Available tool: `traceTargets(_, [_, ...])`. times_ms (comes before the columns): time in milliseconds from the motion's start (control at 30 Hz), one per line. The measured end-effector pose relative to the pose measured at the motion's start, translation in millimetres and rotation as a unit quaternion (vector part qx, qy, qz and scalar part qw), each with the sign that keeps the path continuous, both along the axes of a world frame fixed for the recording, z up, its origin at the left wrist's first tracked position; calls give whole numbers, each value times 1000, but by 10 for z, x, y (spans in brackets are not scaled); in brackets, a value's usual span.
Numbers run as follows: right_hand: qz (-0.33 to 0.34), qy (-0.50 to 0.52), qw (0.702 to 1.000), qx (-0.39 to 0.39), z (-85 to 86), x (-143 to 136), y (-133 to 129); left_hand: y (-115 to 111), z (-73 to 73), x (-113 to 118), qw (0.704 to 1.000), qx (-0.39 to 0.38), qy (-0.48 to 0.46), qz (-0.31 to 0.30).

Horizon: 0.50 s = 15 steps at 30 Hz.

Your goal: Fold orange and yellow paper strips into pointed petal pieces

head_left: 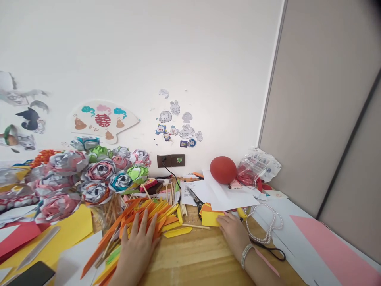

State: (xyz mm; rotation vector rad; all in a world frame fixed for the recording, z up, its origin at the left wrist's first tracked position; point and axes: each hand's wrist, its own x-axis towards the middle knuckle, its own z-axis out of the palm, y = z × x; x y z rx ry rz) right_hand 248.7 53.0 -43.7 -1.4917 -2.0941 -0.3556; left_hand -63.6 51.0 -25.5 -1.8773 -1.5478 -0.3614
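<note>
My left hand (pixel 138 242) rests with its fingers spread on a pile of folded orange and yellow paper strips (pixel 166 212). Nothing is gripped in it. On the right, my right hand (pixel 233 232), a bracelet at its wrist, touches the right end of a small stack of yellow and orange paper pieces (pixel 210 218); its fingertips are partly hidden, so the grip is unclear. Just behind that stack lie open black scissors (pixel 195 198). A single yellow strip (pixel 177 232) lies on the wooden table (pixel 187 258) between my hands.
Paper roses (pixel 98 171) crowd the left side. A red balloon (pixel 223 169) sits on white paper at the back right. A bead string (pixel 264 238) lies right of my right hand. At the lower left is a phone (pixel 34 275).
</note>
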Motion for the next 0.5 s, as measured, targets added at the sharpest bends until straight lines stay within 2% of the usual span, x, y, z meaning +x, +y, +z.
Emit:
traceTargets(67, [-1,4,1000,11,-2,5,-4,18,-39,-7,1000,19,-6,13])
traceTargets(133, [-3,9,999,31,3,5,-12,24,-77,8,999,46,-24,-3])
traceTargets(233, [3,21,998,62,30,-8,-33,-39,-108,109,992,74,-28,-101])
traceTargets(333, [33,40,993,105,103,-51,-95,-211,-55,288,973,86,18,-214])
traceTargets(433, [90,66,983,145,200,-162,-220,-424,74,469,956,84,56,-276])
traceTargets(467, [108,68,983,132,224,-217,-270,-487,110,518,952,85,49,-291])
traceTargets(500, [153,47,981,112,238,-278,-319,-541,128,561,944,87,37,-315])
